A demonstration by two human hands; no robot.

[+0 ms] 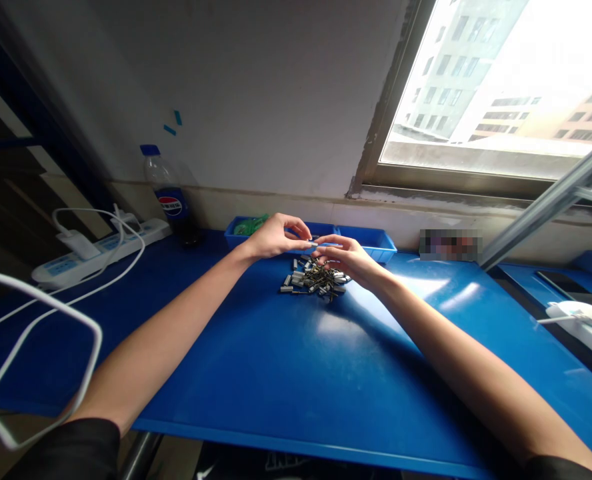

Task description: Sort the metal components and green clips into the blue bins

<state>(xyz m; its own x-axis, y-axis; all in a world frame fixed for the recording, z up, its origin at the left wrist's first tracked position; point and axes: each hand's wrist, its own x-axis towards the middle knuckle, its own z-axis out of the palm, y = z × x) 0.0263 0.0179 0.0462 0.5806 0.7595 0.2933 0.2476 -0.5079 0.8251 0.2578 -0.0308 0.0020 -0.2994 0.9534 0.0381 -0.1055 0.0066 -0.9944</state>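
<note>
Both my arms reach out over a blue table. My left hand and my right hand meet fingertip to fingertip, pinching between them one small silver metal part. Just below the hands lies a pile of small metal parts, silver blocks mixed with dark thin pins. Which hand carries the part's weight I cannot make out.
Blue shallow trays stand behind the hands by the wall, the left one with something green. A cola bottle and a white power strip with cables sit at the left. Another white power strip lies at the right.
</note>
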